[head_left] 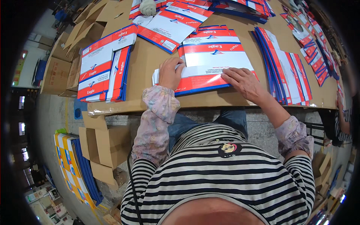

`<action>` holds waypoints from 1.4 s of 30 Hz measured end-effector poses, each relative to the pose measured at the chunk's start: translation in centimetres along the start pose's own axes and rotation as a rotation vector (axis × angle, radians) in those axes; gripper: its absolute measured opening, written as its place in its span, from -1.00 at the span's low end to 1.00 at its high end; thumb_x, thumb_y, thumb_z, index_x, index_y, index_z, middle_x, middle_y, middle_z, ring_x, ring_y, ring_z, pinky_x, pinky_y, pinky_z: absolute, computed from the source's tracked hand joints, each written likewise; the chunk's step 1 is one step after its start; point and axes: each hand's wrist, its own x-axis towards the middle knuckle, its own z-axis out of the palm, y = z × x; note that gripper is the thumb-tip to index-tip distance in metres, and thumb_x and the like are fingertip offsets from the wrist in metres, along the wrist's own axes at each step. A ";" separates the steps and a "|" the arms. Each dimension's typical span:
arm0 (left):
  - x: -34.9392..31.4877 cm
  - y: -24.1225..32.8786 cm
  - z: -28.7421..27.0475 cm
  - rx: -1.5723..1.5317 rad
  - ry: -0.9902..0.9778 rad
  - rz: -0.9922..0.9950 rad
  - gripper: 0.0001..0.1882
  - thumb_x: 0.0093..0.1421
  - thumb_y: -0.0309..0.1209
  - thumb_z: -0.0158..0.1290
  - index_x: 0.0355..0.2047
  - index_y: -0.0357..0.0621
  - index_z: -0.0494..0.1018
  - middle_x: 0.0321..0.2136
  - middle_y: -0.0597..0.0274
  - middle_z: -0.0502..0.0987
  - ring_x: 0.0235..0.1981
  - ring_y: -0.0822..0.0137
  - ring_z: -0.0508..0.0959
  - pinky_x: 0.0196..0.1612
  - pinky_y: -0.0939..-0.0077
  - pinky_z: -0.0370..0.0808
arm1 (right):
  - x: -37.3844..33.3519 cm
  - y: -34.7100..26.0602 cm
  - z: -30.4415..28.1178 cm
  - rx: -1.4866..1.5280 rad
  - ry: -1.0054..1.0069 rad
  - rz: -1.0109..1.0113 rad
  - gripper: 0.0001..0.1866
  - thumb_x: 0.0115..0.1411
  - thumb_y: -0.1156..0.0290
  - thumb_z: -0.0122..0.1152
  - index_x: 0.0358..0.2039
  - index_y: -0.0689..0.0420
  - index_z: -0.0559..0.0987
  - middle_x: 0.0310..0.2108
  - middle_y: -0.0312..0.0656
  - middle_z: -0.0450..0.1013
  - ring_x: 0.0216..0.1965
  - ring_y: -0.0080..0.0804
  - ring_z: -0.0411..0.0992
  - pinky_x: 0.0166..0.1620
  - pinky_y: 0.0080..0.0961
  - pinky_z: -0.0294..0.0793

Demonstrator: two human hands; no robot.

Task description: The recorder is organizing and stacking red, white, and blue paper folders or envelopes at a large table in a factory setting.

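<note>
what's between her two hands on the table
In the head view, only the flat red, white and blue carton blank spans between the left hand and right hand; both press on it.

Left hand (170,73) covers the flat carton's (210,69) nine-o'clock corner; stacks (243,7) at twelve o'clock are cut off; a co-worker's arm (343,120) at three o'clock is barely visible.

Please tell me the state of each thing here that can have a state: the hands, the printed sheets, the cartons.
Left hand: curled, pressing the folded left edge of the top sheet.
Right hand: flat, fingers spread on the top sheet.
Top sheet: flat carton blank, near edge folded over.
Fanned stack: lying flat, overlapped, at the right.
Left stack: flat, piled at the table edge.
Brown cartons: open, below the table.
</note>
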 end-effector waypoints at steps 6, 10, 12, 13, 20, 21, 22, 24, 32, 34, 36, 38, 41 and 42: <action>1.5 1.2 -1.8 -0.323 0.013 -0.100 -0.81 0.18 -0.41 0.09 -0.22 -0.22 0.51 -0.26 0.02 0.53 -0.14 0.11 0.52 0.03 0.32 0.37 | -0.3 0.8 -5.1 -0.003 0.106 0.049 -0.36 0.18 0.55 -0.06 0.31 0.01 0.17 0.33 -0.17 0.13 0.37 -0.24 0.06 0.36 -0.01 -0.03; 2.7 1.9 -5.2 -0.175 0.330 -0.056 -0.69 0.21 -0.37 0.11 -0.09 -0.28 0.46 -0.13 0.04 0.46 -0.07 0.16 0.46 0.00 0.35 0.39 | -3.7 2.7 -12.7 -0.151 0.335 0.236 -0.43 0.19 0.58 -0.10 0.25 0.04 0.29 0.27 -0.19 0.24 0.31 -0.23 0.17 0.31 -0.09 0.11; 1.8 0.3 -5.7 -0.319 0.357 -0.118 -0.65 0.23 -0.34 0.10 -0.05 -0.32 0.45 -0.15 0.04 0.47 -0.08 0.15 0.47 0.03 0.30 0.37 | -5.5 4.5 -15.9 -0.335 0.589 0.302 -0.47 0.15 0.62 -0.07 0.17 0.07 0.40 0.15 -0.14 0.38 0.20 -0.20 0.33 0.21 -0.23 0.31; 1.2 0.7 -5.1 -0.244 0.242 -0.085 -0.64 0.22 -0.35 0.10 -0.04 -0.32 0.45 -0.14 0.01 0.48 -0.08 0.11 0.48 0.04 0.28 0.37 | -6.7 5.4 -16.5 -0.381 0.692 0.387 -0.45 0.11 0.70 -0.07 0.15 0.12 0.41 0.11 -0.08 0.41 0.17 -0.16 0.36 0.17 -0.29 0.37; -2.0 -0.3 0.9 0.165 -0.091 0.021 -0.54 0.09 -0.24 0.20 -0.07 -0.28 0.46 -0.08 -0.05 0.46 -0.02 -0.04 0.42 0.07 0.11 0.32 | -12.2 9.9 -6.1 -0.420 0.577 1.041 -0.50 0.15 0.62 -0.06 0.15 0.16 0.35 0.08 0.00 0.41 0.04 -0.06 0.43 0.03 -0.20 0.47; -1.9 0.3 1.4 0.255 -0.138 0.063 -0.52 0.08 -0.20 0.21 -0.08 -0.26 0.46 -0.06 -0.02 0.44 0.00 -0.01 0.40 0.08 0.11 0.29 | -13.5 10.5 -2.3 -0.366 0.386 1.159 -0.61 0.21 0.53 -0.08 0.07 0.17 0.40 0.01 0.01 0.44 -0.03 -0.02 0.45 -0.05 -0.11 0.49; -2.5 0.0 1.0 0.279 -0.118 0.053 -0.52 0.08 -0.20 0.21 -0.08 -0.26 0.46 -0.06 -0.02 0.44 0.00 -0.01 0.40 0.08 0.11 0.29 | -12.5 9.6 0.5 -0.201 0.003 1.256 -0.71 0.29 0.39 -0.12 -0.03 0.17 0.43 -0.13 0.04 0.47 -0.11 0.02 0.47 -0.10 -0.07 0.49; -2.9 -0.5 0.6 0.206 -0.157 0.001 -0.48 0.05 -0.15 0.22 -0.06 -0.23 0.46 -0.05 0.02 0.41 0.02 0.02 0.36 0.09 0.13 0.26 | -12.7 9.0 4.3 -0.141 0.120 1.215 -0.69 0.30 0.18 -0.05 -0.23 0.19 0.47 -0.28 0.02 0.47 -0.19 0.03 0.47 -0.12 -0.06 0.48; -2.5 0.5 1.3 0.259 0.021 -0.008 -0.59 -0.01 -0.24 0.27 -0.20 -0.20 0.50 -0.27 0.07 0.41 -0.15 0.02 0.41 -0.06 0.18 0.35 | -5.4 6.0 0.4 0.034 0.337 0.759 -0.26 0.09 0.05 0.28 0.21 0.15 0.33 0.20 0.14 0.25 0.18 0.06 0.28 0.18 -0.13 0.26; -2.4 1.5 0.4 0.309 0.045 -0.052 -0.61 -0.02 -0.23 0.27 -0.24 -0.20 0.51 -0.28 0.08 0.41 -0.16 0.03 0.41 -0.08 0.19 0.35 | -1.8 3.4 0.4 0.145 0.227 0.564 -0.17 0.01 0.06 0.36 0.25 0.09 0.27 0.27 0.13 0.15 0.28 0.06 0.13 0.29 -0.05 0.07; -2.4 1.4 0.1 0.370 0.069 -0.102 -0.63 -0.02 -0.23 0.28 -0.28 -0.19 0.51 -0.29 0.08 0.41 -0.18 0.03 0.41 -0.09 0.20 0.35 | 1.1 1.6 0.4 0.257 0.150 0.414 -0.16 0.08 -0.10 0.24 0.28 0.05 0.24 0.31 0.10 0.09 0.35 0.04 0.02 0.33 0.07 -0.08; -2.4 0.6 0.8 0.263 0.030 -0.065 -0.65 -0.03 -0.20 0.28 -0.35 -0.18 0.50 -0.31 0.11 0.41 -0.17 0.07 0.39 -0.06 0.19 0.31 | 2.3 1.0 1.6 0.239 0.106 0.375 -0.16 0.10 -0.16 0.18 0.29 0.03 0.24 0.32 0.08 0.08 0.36 0.03 -0.02 0.33 0.13 -0.11; -1.8 0.2 1.2 0.208 0.010 -0.061 -0.65 -0.03 -0.20 0.28 -0.34 -0.17 0.51 -0.32 0.13 0.41 -0.17 0.07 0.39 -0.08 0.22 0.32 | 2.9 1.0 2.4 0.206 0.001 0.338 -0.10 0.11 -0.36 -0.02 0.30 0.01 0.24 0.33 0.05 0.07 0.39 0.02 -0.07 0.31 0.28 -0.17; -1.8 0.0 1.1 0.212 0.012 -0.057 -0.65 -0.03 -0.20 0.28 -0.34 -0.17 0.51 -0.32 0.13 0.41 -0.17 0.07 0.39 -0.08 0.22 0.32 | 2.8 0.7 1.9 0.201 -0.047 0.315 -0.08 0.09 -0.38 -0.03 0.30 0.00 0.24 0.34 0.05 0.06 0.39 0.03 -0.08 0.29 0.33 -0.19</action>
